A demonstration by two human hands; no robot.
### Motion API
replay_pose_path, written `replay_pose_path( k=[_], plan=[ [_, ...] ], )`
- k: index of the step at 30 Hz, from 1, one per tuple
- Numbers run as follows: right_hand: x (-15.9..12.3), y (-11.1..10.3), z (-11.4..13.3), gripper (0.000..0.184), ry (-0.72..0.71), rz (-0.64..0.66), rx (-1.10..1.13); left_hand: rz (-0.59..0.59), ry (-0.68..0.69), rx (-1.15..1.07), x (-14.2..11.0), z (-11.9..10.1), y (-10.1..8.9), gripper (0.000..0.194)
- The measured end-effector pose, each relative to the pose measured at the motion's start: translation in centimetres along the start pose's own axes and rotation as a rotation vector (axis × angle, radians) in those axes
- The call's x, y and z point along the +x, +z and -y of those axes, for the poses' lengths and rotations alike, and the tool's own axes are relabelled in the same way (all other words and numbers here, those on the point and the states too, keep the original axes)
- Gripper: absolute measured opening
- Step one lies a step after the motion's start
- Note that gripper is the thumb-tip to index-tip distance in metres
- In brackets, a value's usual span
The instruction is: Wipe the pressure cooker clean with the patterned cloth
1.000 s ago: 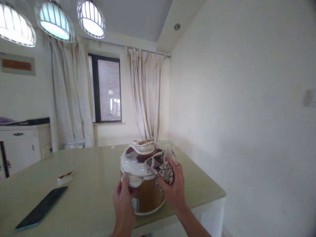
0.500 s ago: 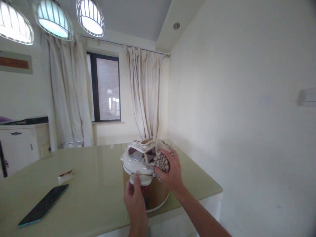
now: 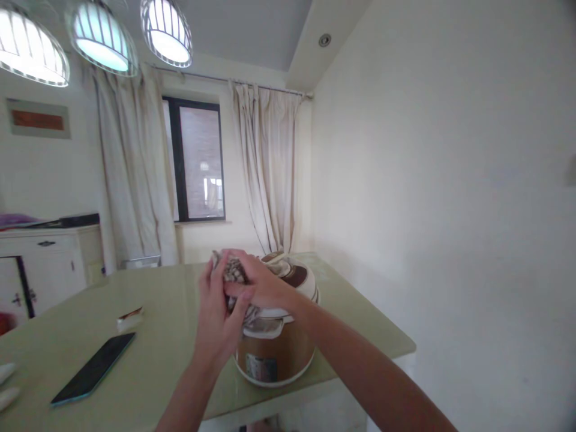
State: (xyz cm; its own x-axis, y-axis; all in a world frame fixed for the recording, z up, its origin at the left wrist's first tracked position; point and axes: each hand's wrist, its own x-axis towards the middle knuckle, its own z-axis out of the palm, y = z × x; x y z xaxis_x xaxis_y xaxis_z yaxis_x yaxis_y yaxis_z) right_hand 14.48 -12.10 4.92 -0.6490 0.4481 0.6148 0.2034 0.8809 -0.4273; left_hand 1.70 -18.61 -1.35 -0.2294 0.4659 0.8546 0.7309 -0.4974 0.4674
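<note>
A brown and white electric cooker with a white lid stands near the front right of the pale green table. My right hand is closed on a brown-and-white patterned cloth and presses it on the left side of the lid. My left hand is raised against the cooker's left side, its fingers touching the cloth and my right hand. Both hands cover much of the lid.
A dark phone lies on the table's left, with a small white packet behind it. A white cabinet stands far left. Curtains and a window are behind; a white wall runs along the right.
My right hand has carried the cloth leftward across the lid. My left hand has left the lid's front handle and risen to the cloth. The cooker looks turned.
</note>
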Motion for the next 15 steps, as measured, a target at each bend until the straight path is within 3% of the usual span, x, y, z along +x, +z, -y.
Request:
replay_pose_path(
  k=[2, 4, 6, 8, 12, 15],
  plan=[
    [0.9, -2.1, -1.4, 0.069, 0.072, 0.023, 0.205, 0.126, 0.032, 0.095, 1.9, 0.5, -0.2, 0.075],
    [1.6, -4.0, -3.3, 0.050, 0.178, -0.037, 0.288, 0.231, 0.017, 0.246, 3.3, 0.8, -0.2, 0.074],
    [2.1, -5.1, -5.4, 0.032, 0.226, -0.199, 0.189, 0.327, -0.004, 0.396, 4.1, 0.5, 0.0, 0.064],
    [2.5, -5.4, -7.6, 0.024, 0.183, -0.294, 0.019, 0.395, 0.018, 0.484, 4.6, -0.1, 0.4, 0.053],
    [2.7, -4.1, -10.7, 0.031, 0.164, -0.144, -0.058, 0.529, 0.050, 0.346, 5.7, 0.2, 1.4, 0.043],
    [2.7, -3.3, -11.9, 0.044, 0.225, -0.147, 0.077, 0.527, -0.100, 0.091, 7.4, 3.1, 1.8, 0.044]
  ],
)
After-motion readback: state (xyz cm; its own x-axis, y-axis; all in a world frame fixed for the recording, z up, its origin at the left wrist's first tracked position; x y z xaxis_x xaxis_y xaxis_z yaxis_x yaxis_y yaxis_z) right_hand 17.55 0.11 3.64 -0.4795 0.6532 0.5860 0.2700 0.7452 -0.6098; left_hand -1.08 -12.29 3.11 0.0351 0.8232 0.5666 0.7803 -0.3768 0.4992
